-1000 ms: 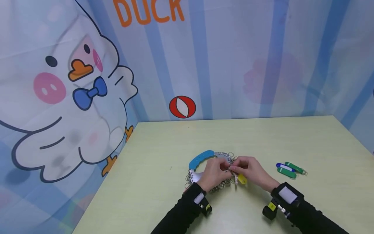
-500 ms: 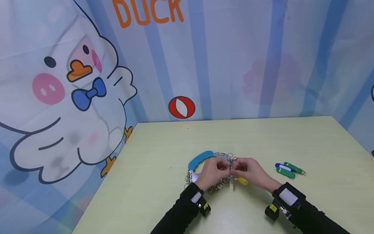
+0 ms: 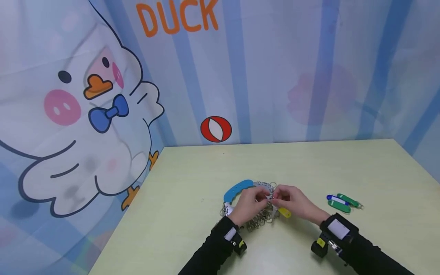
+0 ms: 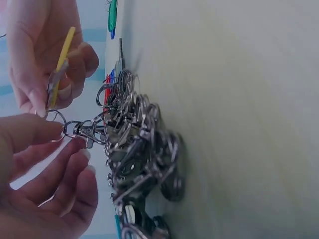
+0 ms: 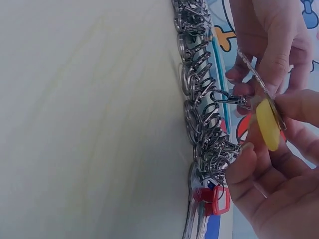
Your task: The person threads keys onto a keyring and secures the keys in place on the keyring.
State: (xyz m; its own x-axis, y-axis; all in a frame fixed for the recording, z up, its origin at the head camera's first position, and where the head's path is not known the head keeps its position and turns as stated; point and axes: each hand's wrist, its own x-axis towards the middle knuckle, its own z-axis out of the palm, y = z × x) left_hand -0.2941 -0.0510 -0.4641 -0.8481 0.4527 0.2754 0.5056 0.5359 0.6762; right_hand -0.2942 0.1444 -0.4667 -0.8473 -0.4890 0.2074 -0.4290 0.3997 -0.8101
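Note:
My left hand (image 3: 250, 204) pinches a small metal split ring (image 4: 56, 117), joined to a swivel clasp (image 4: 85, 130), between thumb and index finger. Opposite it, my right hand (image 3: 295, 200) pinches a silver key (image 5: 256, 74) with a yellow plastic tag (image 5: 269, 127), right at the split ring. Whether the key is threaded on that ring cannot be made out. Below both hands lies a dense bunch of metal rings and clasps (image 4: 142, 144) on a curved holder, whose blue section (image 3: 237, 190) shows at the upper left. The hands hide part of that holder.
On the table (image 3: 165, 229), to the right, lie two green key tags (image 3: 339, 206) and a blue tag (image 3: 333, 198). A red plastic piece (image 5: 220, 200) sits by the bunch. A printed duck backdrop (image 3: 268, 76) stands behind the table.
Both hands stay together over the metal bunch. The silver key under my right fingers has turned, and its blade shows less in the head view. The head view has shifted slightly.

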